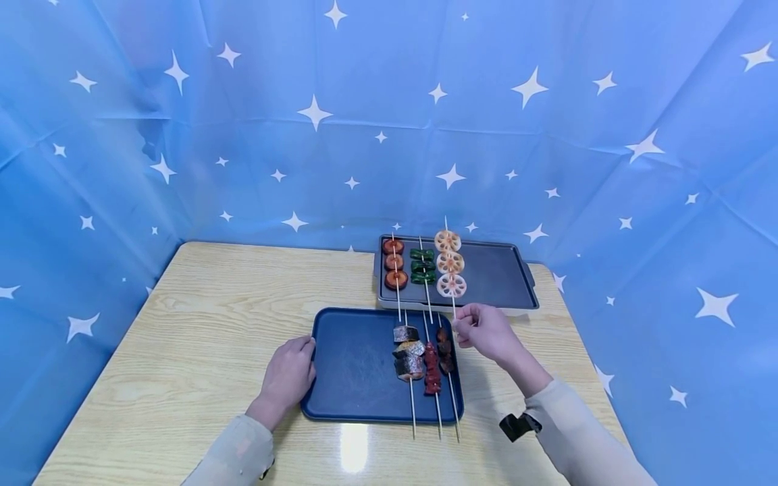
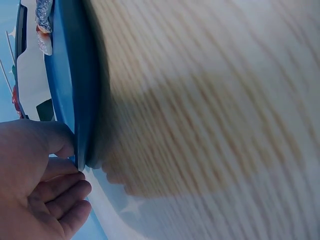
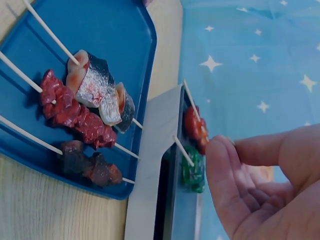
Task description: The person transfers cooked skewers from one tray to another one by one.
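My right hand (image 1: 486, 329) pinches the lower stick end of a lotus root skewer (image 1: 450, 262). Its three pale slices are over the dark grill pan (image 1: 495, 273); whether they touch it I cannot tell. In the right wrist view the fingers (image 3: 227, 185) hide that stick. At the left edge of the blue tray (image 1: 352, 368), my left hand (image 1: 288, 371) grips the rim between thumb and fingers, as the left wrist view shows. On the tray lie a fish skewer (image 1: 409, 354), a red meat skewer (image 1: 431, 368) and a dark brown meat skewer (image 1: 446, 351).
A skewer of reddish-brown round slices (image 1: 395, 262) and a green pepper skewer (image 1: 423, 265) lie on the pan's left part, their sticks reaching past its front edge. The wooden table (image 1: 200, 351) ends at a blue star-patterned curtain (image 1: 365, 135).
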Motion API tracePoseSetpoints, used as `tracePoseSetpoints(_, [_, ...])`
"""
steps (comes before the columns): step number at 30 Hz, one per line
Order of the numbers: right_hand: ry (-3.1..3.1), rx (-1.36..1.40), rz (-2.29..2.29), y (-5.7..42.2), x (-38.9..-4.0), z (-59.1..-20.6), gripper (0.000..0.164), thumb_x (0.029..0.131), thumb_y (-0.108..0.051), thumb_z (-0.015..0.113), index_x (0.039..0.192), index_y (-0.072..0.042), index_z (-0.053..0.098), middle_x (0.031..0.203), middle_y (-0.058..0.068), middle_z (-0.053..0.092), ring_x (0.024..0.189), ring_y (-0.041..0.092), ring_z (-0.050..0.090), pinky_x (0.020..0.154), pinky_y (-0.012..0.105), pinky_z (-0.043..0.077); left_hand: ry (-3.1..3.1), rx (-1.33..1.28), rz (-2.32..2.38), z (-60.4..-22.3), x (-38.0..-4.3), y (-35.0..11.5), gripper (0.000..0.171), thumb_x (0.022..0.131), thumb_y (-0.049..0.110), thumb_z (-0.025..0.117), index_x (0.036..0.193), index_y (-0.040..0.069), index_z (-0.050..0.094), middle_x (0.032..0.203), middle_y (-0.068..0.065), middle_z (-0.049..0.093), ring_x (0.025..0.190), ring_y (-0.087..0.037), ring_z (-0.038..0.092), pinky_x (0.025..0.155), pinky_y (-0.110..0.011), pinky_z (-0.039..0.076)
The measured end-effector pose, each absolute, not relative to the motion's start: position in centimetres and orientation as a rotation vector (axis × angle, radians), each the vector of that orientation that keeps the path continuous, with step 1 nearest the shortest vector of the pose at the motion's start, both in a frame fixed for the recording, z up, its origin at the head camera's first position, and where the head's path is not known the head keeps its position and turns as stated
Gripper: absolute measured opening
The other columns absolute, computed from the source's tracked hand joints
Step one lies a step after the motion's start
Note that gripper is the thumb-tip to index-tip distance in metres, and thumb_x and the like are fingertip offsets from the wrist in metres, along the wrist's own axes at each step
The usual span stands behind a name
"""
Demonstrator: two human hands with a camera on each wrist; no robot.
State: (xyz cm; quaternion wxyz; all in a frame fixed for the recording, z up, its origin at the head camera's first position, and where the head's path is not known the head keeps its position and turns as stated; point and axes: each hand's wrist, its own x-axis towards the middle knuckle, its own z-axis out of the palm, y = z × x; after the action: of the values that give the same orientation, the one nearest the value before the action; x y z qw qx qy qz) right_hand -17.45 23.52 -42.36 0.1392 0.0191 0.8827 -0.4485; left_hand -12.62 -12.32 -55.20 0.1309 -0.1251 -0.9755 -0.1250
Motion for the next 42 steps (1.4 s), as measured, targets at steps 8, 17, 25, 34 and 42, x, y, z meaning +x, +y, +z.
tracePoseSetpoints(8, [2.52,-0.039,-1.279,22.9,-16.2,-42.1,0.009,0.095,-0.008,0.058,0.098,0.0,0.061,0.086,0.014,0.065,0.072,0.017,0.065,0.067,0.032,0.063,-2.816,-0.368,-0.372,-55.2,-12.6,-12.5,0.039,0.079,0.008,0.07,0.116,-0.006,0.067,0.118,-0.019,0.067,0.107,-0.034,0.065,0.094,-0.045,0.055])
tracePoseSetpoints(17, [2.456,-0.203,-1.263,21.6,-14.5,-42.2,0.007,0.093,-0.005,0.058,0.097,0.0,0.06,0.081,0.013,0.067,0.069,0.018,0.067,0.063,0.032,0.062,-2.837,-0.364,-0.372,-55.2,-12.6,-12.6,0.039,0.081,0.008,0.068,0.117,-0.007,0.066,0.119,-0.02,0.066,0.109,-0.035,0.064,0.096,-0.045,0.054])
tracePoseSetpoints(25, [2.407,-0.418,-1.193,20.1,-13.0,-42.5,0.004,0.093,-0.006,0.059,0.091,-0.003,0.061,0.075,0.009,0.068,0.065,0.018,0.065,0.058,0.031,0.059,-2.822,-0.369,-0.376,-55.4,-12.6,-12.6,0.039,0.08,0.008,0.068,0.116,-0.007,0.067,0.118,-0.019,0.067,0.108,-0.034,0.064,0.096,-0.045,0.054])
tracePoseSetpoints(34, [2.404,-0.517,-1.075,18.4,-11.0,-43.5,0.008,0.093,-0.006,0.059,0.086,-0.008,0.06,0.068,-0.003,0.061,0.058,0.008,0.06,0.053,0.022,0.053,-2.806,-0.38,-0.376,-55.4,-12.6,-12.5,0.039,0.079,0.007,0.069,0.116,-0.006,0.067,0.117,-0.02,0.067,0.106,-0.035,0.065,0.094,-0.045,0.055])
tracePoseSetpoints(42, [2.398,-0.542,-1.035,17.7,-9.9,-45.2,0.008,0.091,-0.007,0.062,0.084,-0.01,0.06,0.067,-0.006,0.062,0.053,0.003,0.057,0.049,0.02,0.048,-2.831,-0.378,-0.368,-55.4,-12.7,-12.5,0.039,0.08,0.008,0.068,0.116,-0.007,0.067,0.118,-0.02,0.066,0.108,-0.035,0.064,0.095,-0.045,0.054])
